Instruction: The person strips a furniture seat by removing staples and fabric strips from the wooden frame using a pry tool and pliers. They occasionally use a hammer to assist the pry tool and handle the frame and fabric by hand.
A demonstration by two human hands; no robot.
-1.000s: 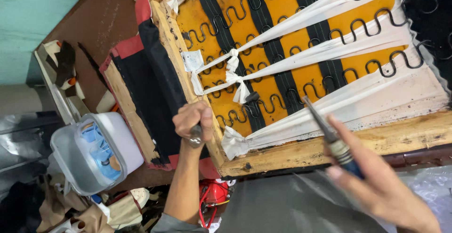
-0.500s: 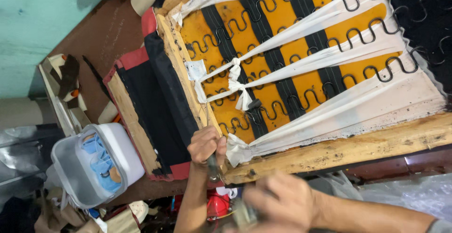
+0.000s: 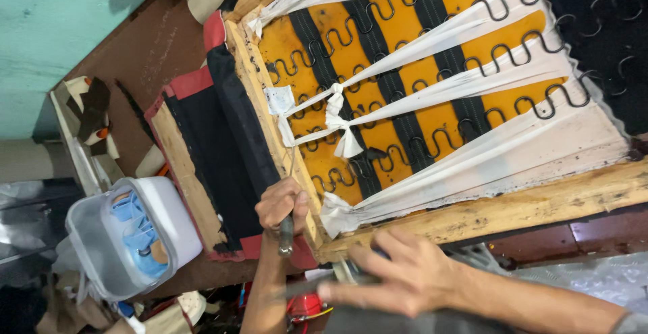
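At the far left of the frame a grey and white plastic tub [image 3: 128,239] is sitting low, holding blue and tan bits inside. Above it, a dark brown floor [image 3: 145,50] is running up toward a teal wall [image 3: 54,23] in the upper left corner.

Toward the middle, a wooden furniture frame [image 3: 513,209] is lying tilted, with black fabric [image 3: 223,145] and red trim along its left side. Across its open back, wavy metal springs [image 3: 351,37] are crossing orange and black padding, and white cloth strips [image 3: 432,43] are stretching over them, knotted together near the middle of the frame.

At lower centre the left hand [image 3: 282,202] is curling tight around the handle of a thin metal tool [image 3: 287,229], its grip pressed together on it; the tool is standing against the left wooden rail, just beside the bunched end of a cloth strip.

To the right of that, along the bottom edge, the right hand [image 3: 398,276] is lying blurred over a dark tool [image 3: 317,285], fingers loosely bent over it; whether this grip is really clamping it I cannot tell. A red object [image 3: 305,305] is showing just below.
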